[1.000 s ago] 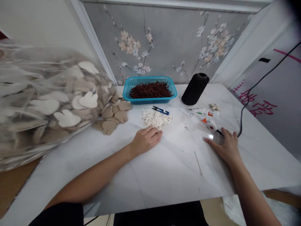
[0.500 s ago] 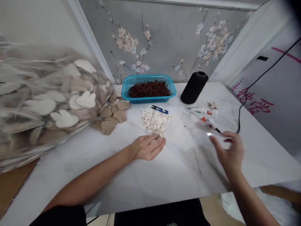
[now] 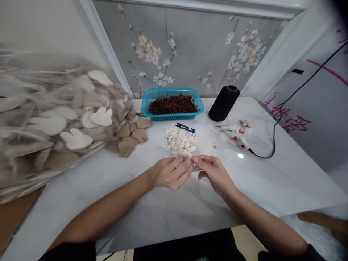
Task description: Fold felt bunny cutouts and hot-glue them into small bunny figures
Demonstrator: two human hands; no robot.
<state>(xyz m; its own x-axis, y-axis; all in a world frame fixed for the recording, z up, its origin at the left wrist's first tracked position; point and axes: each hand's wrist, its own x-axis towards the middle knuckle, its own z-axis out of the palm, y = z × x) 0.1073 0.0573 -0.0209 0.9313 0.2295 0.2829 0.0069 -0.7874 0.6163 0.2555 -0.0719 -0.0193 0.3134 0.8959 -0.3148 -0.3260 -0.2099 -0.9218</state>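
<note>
My left hand (image 3: 172,173) is closed in a pinch on a cream stuffed piece (image 3: 185,151) with petal-like lobes, held upright above the table. My right hand (image 3: 213,172) has come up against its right side, thumb and forefinger pressed together by the left fingertips. Whatever lies between those right fingers is too small to make out. Just behind the piece spreads a pile of small white cut-outs with dark marks (image 3: 174,137). Blue thread snips (image 3: 186,127) rest at the back of that pile.
A clear bag of white and beige fabric shapes (image 3: 76,139) bulges at left, with loose beige pieces (image 3: 126,148) beside it. Behind stand a blue basket (image 3: 145,105) of dark red strips and a black thread cone (image 3: 224,103). A small white glue gun (image 3: 241,143) trails a black cord (image 3: 265,157).
My right hand has moved left from beside the glue gun's cord to the cream piece, its fingers closing. The left hand keeps its hold in nearly the same place.
</note>
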